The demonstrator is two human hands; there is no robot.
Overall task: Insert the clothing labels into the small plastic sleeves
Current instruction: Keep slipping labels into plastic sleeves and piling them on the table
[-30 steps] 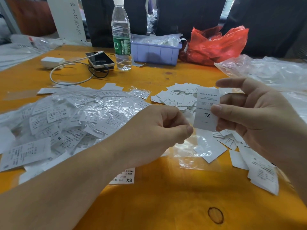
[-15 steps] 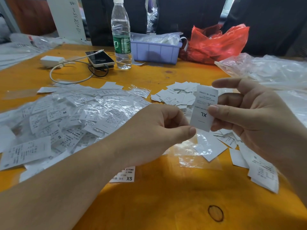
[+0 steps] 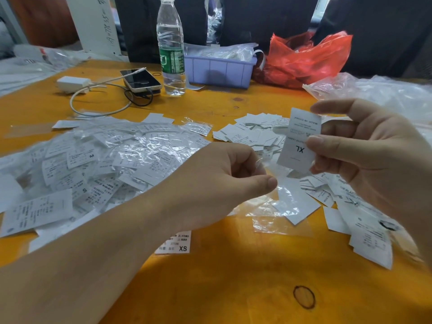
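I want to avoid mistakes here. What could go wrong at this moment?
The right hand pinches the XL label by one edge only, so it may bend or slip. The left hand pinches a thin clear sleeve, barely visible; its mouth may stay closed and the label may miss it.

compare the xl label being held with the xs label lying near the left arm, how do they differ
The XL label is off the table, pinched in the right hand; the XS label lies flat on the orange table, partly hidden by the left forearm. The XL label's lower half is blank apart from its size, while the XS label carries dense rows of print beside its size. Both are small white labels whose size print reads upside down from this view.
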